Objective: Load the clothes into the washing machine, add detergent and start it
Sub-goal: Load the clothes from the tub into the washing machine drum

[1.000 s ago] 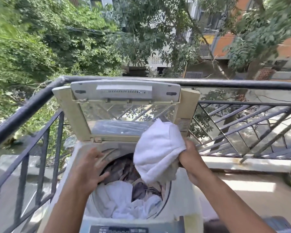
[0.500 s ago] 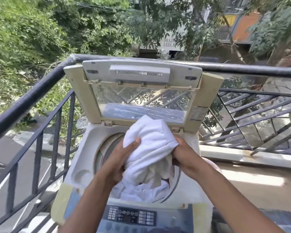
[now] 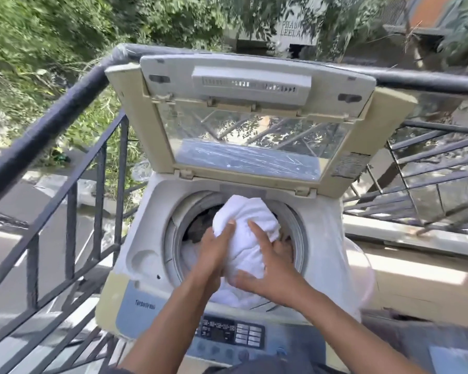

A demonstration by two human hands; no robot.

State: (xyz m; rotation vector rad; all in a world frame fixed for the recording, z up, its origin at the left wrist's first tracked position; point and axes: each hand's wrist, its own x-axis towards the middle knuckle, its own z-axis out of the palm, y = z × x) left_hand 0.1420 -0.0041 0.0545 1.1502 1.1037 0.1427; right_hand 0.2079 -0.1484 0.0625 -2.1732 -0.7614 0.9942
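A top-loading washing machine [image 3: 135, 252] stands in front of me with its lid [image 3: 254, 125] raised against the railing. A bundled white towel [image 3: 247, 220] sits in the mouth of the drum, on top of dark and white clothes [image 3: 200, 225]. My left hand [image 3: 216, 247] presses the towel's left side with fingers spread. My right hand [image 3: 270, 263] lies on its right and lower side, fingers wrapped around the cloth. The control panel [image 3: 233, 333] with its buttons is just below my forearms.
A dark metal balcony railing [image 3: 52, 112] runs along the left and behind the machine. Its diagonal bars [image 3: 430, 171] continue at the right. Trees and buildings lie beyond. A grey object [image 3: 443, 352] sits at the bottom right beside the machine.
Both hands have carried the white towel down from in front of the lid into the drum opening. My left hand came off the drum rim onto the towel. My view tilted down.
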